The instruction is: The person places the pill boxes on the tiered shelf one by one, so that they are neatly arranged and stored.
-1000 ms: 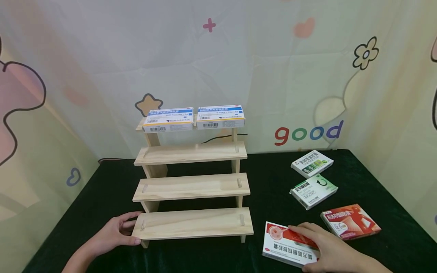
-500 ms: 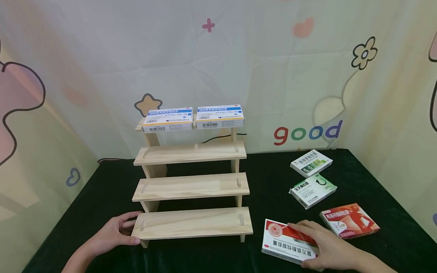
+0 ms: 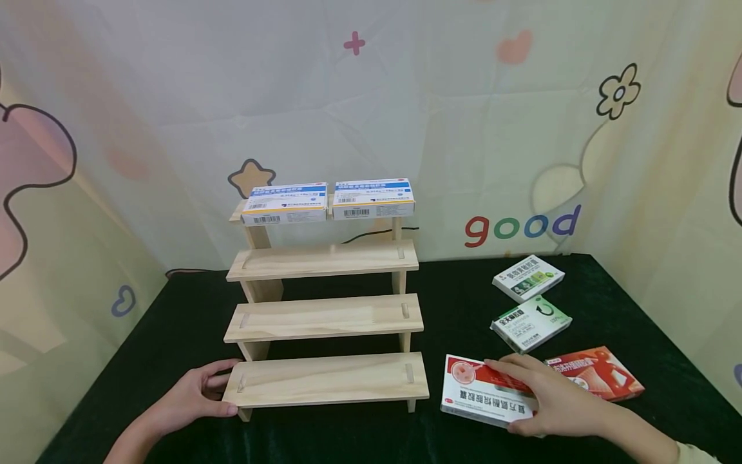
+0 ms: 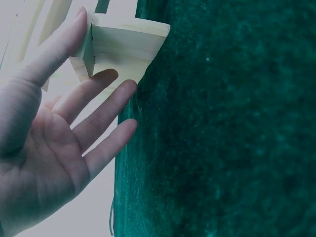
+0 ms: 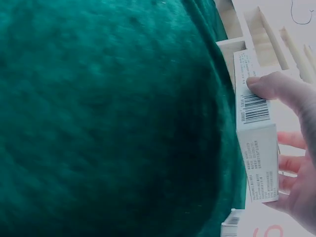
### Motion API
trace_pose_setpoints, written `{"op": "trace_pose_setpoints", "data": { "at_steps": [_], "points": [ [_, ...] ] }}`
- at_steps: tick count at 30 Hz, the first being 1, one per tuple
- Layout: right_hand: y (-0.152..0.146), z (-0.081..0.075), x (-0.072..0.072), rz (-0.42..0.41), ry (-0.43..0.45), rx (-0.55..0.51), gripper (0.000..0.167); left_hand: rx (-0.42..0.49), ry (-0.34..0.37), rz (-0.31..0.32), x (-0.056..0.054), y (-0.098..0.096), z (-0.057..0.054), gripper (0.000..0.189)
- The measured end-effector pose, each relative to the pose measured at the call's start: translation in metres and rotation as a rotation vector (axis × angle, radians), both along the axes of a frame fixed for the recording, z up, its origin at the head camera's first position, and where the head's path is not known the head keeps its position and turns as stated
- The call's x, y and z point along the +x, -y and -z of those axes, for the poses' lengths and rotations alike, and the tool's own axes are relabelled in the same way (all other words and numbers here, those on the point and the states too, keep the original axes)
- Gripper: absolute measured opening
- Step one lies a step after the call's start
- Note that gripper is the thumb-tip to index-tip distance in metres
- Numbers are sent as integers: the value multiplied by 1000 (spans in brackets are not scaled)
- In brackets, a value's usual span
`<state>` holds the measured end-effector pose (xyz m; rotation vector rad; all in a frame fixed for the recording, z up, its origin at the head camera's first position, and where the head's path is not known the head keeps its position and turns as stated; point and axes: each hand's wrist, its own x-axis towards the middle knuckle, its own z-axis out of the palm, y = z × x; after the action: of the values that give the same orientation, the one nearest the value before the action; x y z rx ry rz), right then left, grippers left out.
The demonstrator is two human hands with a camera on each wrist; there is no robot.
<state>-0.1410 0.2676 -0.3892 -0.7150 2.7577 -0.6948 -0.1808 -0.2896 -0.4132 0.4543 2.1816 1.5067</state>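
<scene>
In the head view my left hand [image 3: 191, 401] holds the left end of the lowest board of a stepped wooden display stand [image 3: 327, 380], thumb at the front and fingers behind. The left wrist view shows the thumb and index finger on either side of the stand's corner [image 4: 128, 37], the other fingers spread. My right hand [image 3: 556, 396] grips a red-and-white medicine box [image 3: 484, 403] by its right end, covering that part. Seen from the right wrist, the thumb presses the box's barcode side [image 5: 256, 108], with fingers on the opposite side.
Two blue-and-white medicine boxes [image 3: 284, 201] lie on the stand's top board. On the dark green cloth [image 3: 464, 309] at right are a white-and-green box [image 3: 529, 277], a green box [image 3: 532, 324] and an orange-red box [image 3: 605, 374], partly hidden by my right hand. A printed curtain [image 3: 377, 116] hangs behind.
My right hand has moved the red-and-white box away from me and slightly left; the hand now overlaps the orange-red box. My left hand stays on the stand.
</scene>
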Motion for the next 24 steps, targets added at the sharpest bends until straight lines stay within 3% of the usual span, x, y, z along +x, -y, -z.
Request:
{"op": "trace_pose_setpoints", "data": {
  "at_steps": [11, 17, 24],
  "points": [
    [0, -26, -10, -15, -124, 16, 77, -6, 14, -9, 0, -1, 0, 76],
    [4, -36, -16, -23, -144, 36, 77, -4, 14, -17, 0, -1, 0, 77],
    [9, -49, -23, -54, -255, 33, 76, -2, 16, -16, 0, -2, 0, 78]
  ]
}}
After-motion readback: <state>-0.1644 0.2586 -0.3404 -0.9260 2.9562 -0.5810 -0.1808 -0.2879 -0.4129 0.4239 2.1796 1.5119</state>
